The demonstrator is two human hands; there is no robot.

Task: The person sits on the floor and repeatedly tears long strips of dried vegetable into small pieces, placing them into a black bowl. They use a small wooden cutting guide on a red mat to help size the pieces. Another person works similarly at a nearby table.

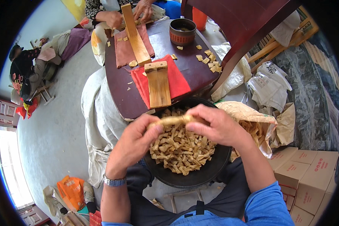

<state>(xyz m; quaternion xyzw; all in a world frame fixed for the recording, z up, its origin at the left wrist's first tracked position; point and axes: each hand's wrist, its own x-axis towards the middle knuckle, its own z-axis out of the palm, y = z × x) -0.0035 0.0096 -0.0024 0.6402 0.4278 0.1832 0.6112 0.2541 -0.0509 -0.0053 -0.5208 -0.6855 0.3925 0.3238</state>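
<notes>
My left hand [137, 138] and my right hand [216, 124] grip the two ends of a pale yellow, fibrous stick [172, 121], slightly blurred. Below it, a round black basin [186, 184] holds a heap of short cut pieces [183, 152] of similar colour. Just beyond the basin, a wooden block [159, 91] with a darkened end rests on a folded red cloth [179, 79]. Both lie on the dark red lacquered seat [120, 90] of what looks like a chair. Inside my right-hand grip, that end of the stick is hidden.
Across the seat, another person's hands [142, 11] work beside a second wooden block [135, 42]. A brown pot [182, 36] and scattered pieces [212, 60] sit there too. At right are an open sack [245, 110] and stacked cardboard boxes [310, 175]. Another person [25, 67] sits far left.
</notes>
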